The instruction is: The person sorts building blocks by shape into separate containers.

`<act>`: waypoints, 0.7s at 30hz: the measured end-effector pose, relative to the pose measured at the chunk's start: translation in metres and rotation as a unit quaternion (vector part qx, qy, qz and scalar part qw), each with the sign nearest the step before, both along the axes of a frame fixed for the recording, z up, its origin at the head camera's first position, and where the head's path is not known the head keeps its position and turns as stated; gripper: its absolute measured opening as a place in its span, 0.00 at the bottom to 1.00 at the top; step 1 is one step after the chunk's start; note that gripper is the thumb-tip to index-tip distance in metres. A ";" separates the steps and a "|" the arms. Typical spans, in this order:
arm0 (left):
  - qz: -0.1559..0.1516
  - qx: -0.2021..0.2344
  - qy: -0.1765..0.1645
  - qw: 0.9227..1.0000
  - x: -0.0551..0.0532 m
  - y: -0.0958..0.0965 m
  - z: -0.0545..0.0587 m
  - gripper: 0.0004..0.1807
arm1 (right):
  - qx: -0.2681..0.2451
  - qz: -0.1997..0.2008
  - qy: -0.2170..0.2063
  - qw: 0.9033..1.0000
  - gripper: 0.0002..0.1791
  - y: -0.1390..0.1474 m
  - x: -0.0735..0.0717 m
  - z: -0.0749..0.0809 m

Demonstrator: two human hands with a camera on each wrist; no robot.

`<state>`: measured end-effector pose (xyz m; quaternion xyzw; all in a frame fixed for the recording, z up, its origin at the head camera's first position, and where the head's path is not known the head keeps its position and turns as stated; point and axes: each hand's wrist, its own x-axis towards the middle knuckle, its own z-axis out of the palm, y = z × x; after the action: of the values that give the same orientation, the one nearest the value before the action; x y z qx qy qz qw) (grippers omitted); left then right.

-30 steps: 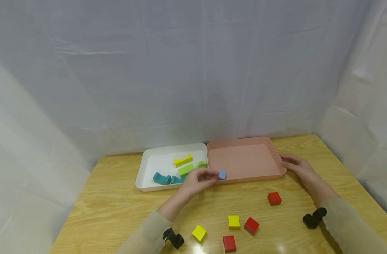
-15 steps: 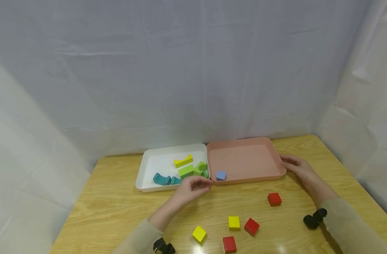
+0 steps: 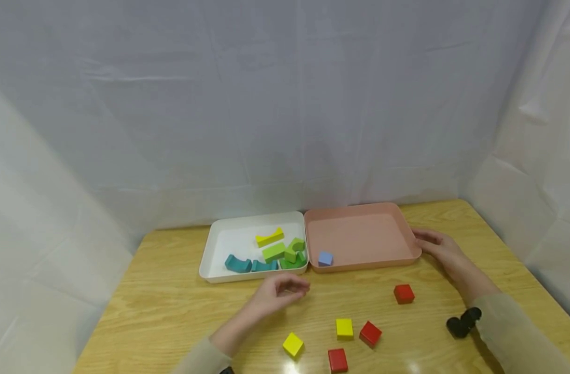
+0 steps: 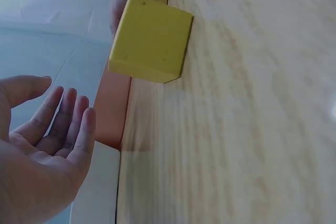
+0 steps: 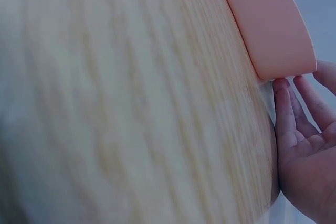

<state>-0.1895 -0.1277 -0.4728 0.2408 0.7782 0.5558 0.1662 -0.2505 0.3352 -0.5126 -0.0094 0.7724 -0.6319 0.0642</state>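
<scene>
My left hand (image 3: 277,296) hovers just in front of the white tray (image 3: 233,223), holding nothing, its fingers loosely bent. In the left wrist view, a yellow cube (image 4: 149,40) appears beyond the fingertips (image 4: 89,116). A small blue block (image 3: 325,258) lies in the front left corner of the pink tray (image 3: 360,210). At that tray's right end rests my right hand (image 3: 441,250); in the right wrist view its fairly straight fingers (image 5: 283,103) touch the pink end wall (image 5: 278,40), with the thumb near the rim.
Inside the white tray lie a yellow arch block (image 3: 270,238), teal curved blocks (image 3: 238,264) and green blocks (image 3: 274,252). Red cubes (image 3: 370,334) and yellow cubes (image 3: 344,328) are scattered on the wooden table (image 3: 173,306). A white cloth (image 3: 285,104) hangs behind.
My left hand has drawn back from the blue block toward me and slightly left, uncovering the green and teal blocks. The right hand has stayed at the pink tray's end.
</scene>
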 end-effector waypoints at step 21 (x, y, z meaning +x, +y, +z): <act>-0.015 0.025 -0.071 0.997 0.024 -0.025 -0.015 0.19 | -0.037 0.007 -0.002 0.999 0.28 -0.001 0.006 0.005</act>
<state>-0.1660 -0.1527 -0.4877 0.2162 0.7467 0.5881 0.2232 -0.2441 0.3344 -0.5077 -0.0165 0.7481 -0.6597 0.0698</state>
